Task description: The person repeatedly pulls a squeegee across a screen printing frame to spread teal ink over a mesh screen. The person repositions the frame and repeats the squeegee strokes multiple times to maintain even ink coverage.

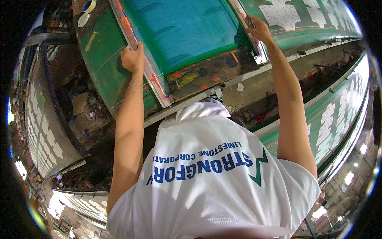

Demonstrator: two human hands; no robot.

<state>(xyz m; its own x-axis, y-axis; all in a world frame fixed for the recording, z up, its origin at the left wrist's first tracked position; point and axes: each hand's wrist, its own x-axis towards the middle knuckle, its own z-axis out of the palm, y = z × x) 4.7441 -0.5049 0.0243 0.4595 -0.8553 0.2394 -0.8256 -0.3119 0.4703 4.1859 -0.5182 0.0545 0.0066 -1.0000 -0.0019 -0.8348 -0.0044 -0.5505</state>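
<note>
The left hand [132, 59] grips one side rail of a paint-smeared screen-printing frame [156, 83]; the right hand [260, 30] is curled at the opposite rail, and seems to pinch something thin and dark. The frame is over a green printing table [99, 57], its blue mesh [187, 34] between the hands. A tape roll [92, 7] lies left of it.

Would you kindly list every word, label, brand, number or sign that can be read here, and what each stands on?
White shirt: two lines of blue lettering, upside down in this view, with a green zigzag; I'm leaving the wording out.
White pieces at upper right: small dark marks, too small to read.
I can make out no other lettering.
</note>
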